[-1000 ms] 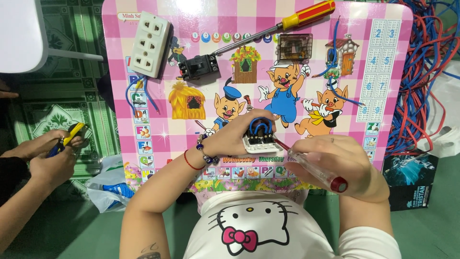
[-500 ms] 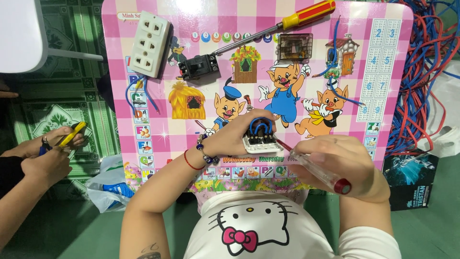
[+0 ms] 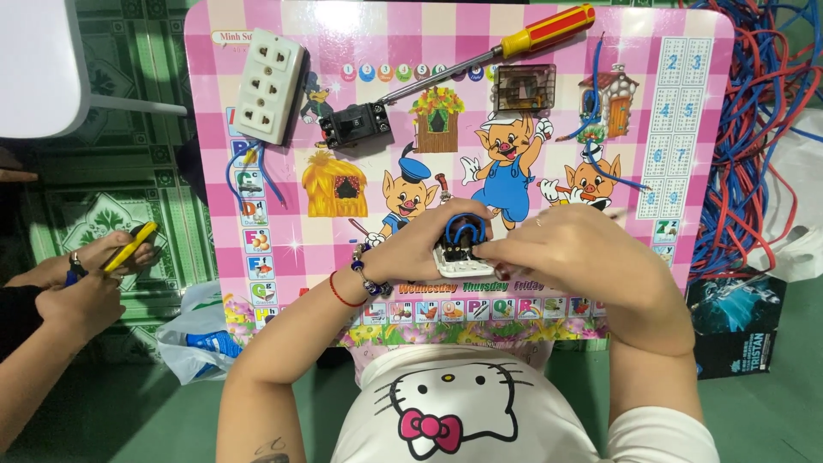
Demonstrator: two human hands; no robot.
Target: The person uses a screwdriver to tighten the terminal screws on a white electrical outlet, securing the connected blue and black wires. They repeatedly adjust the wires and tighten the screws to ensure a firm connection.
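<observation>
A small white electrical block [image 3: 457, 259] with a loop of blue wire [image 3: 464, 226] on top sits near the front of the pink cartoon table [image 3: 343, 51]. My left hand [image 3: 411, 247], with bead and red-thread bracelets at the wrist, grips the block from the left. My right hand [image 3: 591, 261] lies palm down over its right side, with the fingertips pinched against the block's edge. Whatever is under the right palm is hidden.
On the table lie a white multi-socket [image 3: 269, 84], a black switch [image 3: 354, 127], a red-and-yellow screwdriver [image 3: 514, 43] and a brown clear part [image 3: 525, 86]. Red and blue wires [image 3: 754, 129] pile at right by a black box [image 3: 737, 317]. A co-worker's hands hold yellow-handled pliers [image 3: 129, 247] at left.
My right hand has turned palm down and closed in on the block; the clear-handled tool with a red end it held no longer shows. The co-worker's hands shifted slightly.
</observation>
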